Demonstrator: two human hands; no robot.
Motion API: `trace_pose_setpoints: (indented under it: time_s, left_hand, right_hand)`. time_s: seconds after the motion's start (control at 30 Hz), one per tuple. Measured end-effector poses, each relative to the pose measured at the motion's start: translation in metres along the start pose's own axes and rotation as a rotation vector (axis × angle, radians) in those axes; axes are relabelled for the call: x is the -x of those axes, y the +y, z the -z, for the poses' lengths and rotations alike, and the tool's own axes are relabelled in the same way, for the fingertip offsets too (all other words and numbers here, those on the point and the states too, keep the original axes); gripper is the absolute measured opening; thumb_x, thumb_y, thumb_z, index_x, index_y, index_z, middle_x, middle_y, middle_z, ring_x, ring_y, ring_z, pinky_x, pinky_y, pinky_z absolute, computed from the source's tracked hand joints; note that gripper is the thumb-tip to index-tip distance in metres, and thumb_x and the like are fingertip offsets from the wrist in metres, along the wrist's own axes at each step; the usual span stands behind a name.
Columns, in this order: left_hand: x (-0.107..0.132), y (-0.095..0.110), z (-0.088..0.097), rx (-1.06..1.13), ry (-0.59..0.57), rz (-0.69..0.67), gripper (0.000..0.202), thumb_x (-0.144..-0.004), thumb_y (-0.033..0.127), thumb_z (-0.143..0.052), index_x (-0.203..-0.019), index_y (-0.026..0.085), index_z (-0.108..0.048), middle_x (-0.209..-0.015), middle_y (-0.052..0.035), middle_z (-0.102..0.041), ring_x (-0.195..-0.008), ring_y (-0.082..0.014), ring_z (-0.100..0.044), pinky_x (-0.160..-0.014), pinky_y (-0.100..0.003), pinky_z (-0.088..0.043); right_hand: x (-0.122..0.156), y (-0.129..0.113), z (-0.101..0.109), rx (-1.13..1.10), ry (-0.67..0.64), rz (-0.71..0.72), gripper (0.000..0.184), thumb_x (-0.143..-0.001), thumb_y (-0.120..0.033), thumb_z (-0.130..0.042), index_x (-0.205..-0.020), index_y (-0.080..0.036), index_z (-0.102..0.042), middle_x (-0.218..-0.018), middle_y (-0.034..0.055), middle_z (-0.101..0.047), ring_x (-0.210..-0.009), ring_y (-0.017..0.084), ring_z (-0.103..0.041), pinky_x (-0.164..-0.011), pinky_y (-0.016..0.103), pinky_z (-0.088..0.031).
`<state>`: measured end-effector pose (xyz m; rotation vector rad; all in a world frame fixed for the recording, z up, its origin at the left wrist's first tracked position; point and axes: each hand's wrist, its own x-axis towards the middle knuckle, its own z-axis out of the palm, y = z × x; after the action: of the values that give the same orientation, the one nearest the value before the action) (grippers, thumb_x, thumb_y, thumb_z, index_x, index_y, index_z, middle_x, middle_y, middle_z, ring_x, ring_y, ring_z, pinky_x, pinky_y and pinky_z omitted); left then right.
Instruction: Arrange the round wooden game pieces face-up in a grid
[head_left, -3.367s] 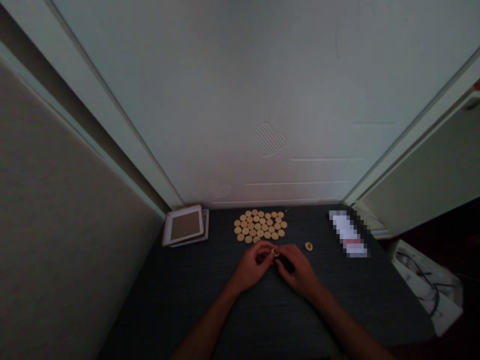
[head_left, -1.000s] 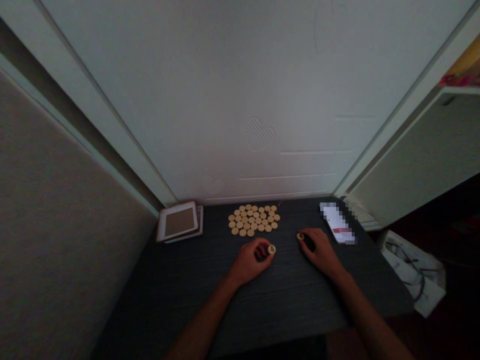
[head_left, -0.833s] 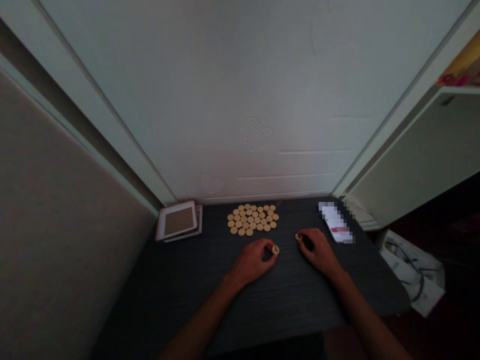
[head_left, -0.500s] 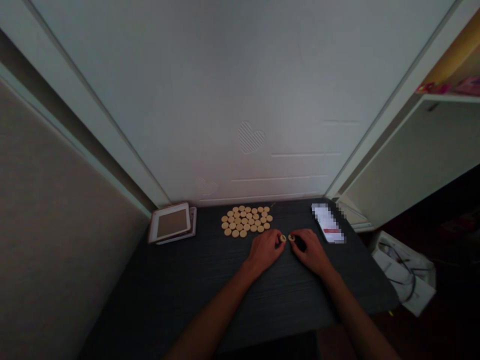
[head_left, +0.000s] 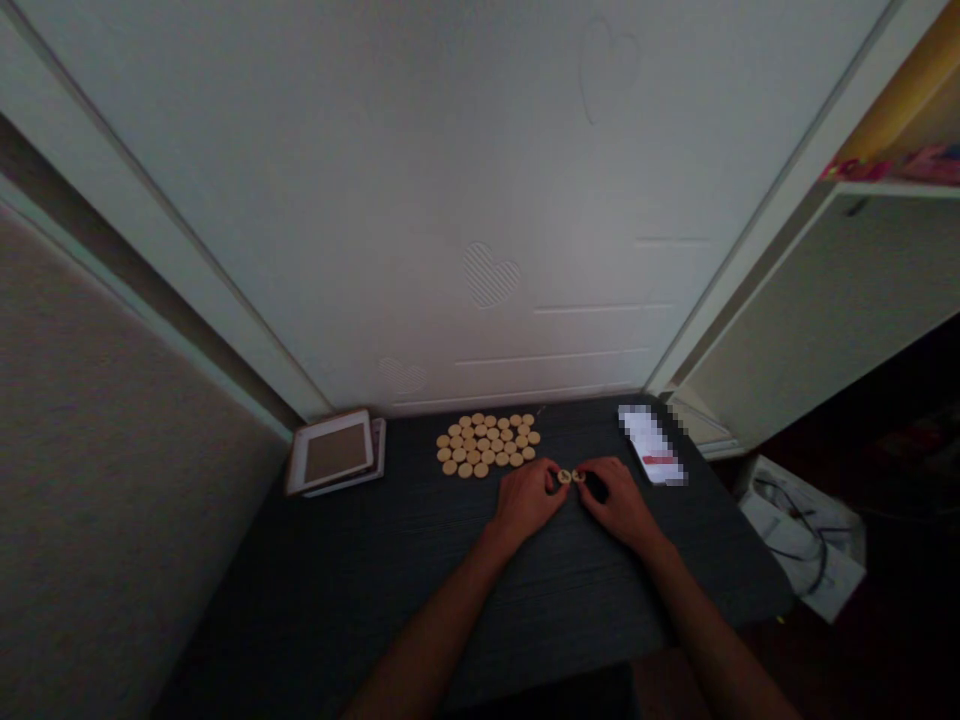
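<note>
STEP: two pieces held side by side, low over the dark wood-grain surface (head_left: 420,580) | LEFT: your left hand (head_left: 529,500), fingers pinching a small round pale wooden disc (head_left: 564,477) | RIGHT: your right hand (head_left: 619,503), fingers pinching a second like disc (head_left: 578,476), just beside the first | NEXT: judged to need a steady, light pinch.

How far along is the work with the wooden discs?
Early, it seems. Done: only the left disc and right disc, both marked, sit apart from the group of plain discs at the back of the table. In hand: the left hand pinches one, the right hand the other, edges nearly touching. Left: likely that whole group, lying flat, untouched.
</note>
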<state>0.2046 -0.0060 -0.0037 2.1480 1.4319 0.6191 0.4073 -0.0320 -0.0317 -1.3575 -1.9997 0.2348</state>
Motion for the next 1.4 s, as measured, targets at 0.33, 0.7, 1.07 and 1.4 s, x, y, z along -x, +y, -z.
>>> trace_pose_setpoints:
  time_s: [0.33,0.7,1.07,1.4]
  left_hand:
    - [0.0027,-0.0011,-0.0004,0.021,0.001,-0.007,0.020,-0.085,0.034,-0.068,-0.103,0.026,-0.069,-0.083,0.0023,-0.072,-0.081,-0.0191,-0.069,-0.070,-0.026,-0.047]
    - [0.0034,-0.0004,0.0000,0.032,0.014,0.001,0.018,-0.086,0.034,-0.068,-0.102,0.026,-0.070,-0.080,0.0021,-0.072,-0.081,-0.0190,-0.068,-0.070,-0.026,-0.047]
    - [0.0040,0.0008,0.0019,0.024,0.007,-0.008,0.018,-0.086,0.035,-0.067,-0.101,0.027,-0.071,-0.079,0.0020,-0.072,-0.080,-0.0191,-0.068,-0.069,-0.026,-0.047]
    - [0.0041,-0.0023,0.0019,0.027,-0.001,-0.054,0.017,-0.084,0.035,-0.070,-0.099,0.027,-0.070,-0.080,0.0027,-0.071,-0.080,-0.0191,-0.067,-0.068,-0.027,-0.046]
  right_hand:
    - [0.0009,0.0002,-0.0004,0.006,-0.006,0.008,0.026,-0.088,-0.022,-0.063,-0.113,-0.025,-0.066,-0.106,0.0080,-0.071,-0.101,0.029,-0.064,-0.089,0.047,-0.051]
    - [0.0044,0.0056,-0.0049,0.034,-0.013,0.048,0.023,-0.089,-0.023,-0.063,-0.110,-0.028,-0.071,-0.110,0.0084,-0.070,-0.104,0.029,-0.063,-0.089,0.049,-0.052]
    - [0.0031,0.0019,-0.0029,0.031,-0.008,0.048,0.021,-0.089,-0.024,-0.063,-0.107,-0.028,-0.072,-0.108,0.0083,-0.071,-0.102,0.029,-0.064,-0.088,0.049,-0.053]
    - [0.0030,0.0014,-0.0025,0.014,-0.006,0.040,0.022,-0.088,-0.022,-0.063,-0.108,-0.027,-0.071,-0.108,0.0083,-0.071,-0.104,0.029,-0.063,-0.091,0.048,-0.052]
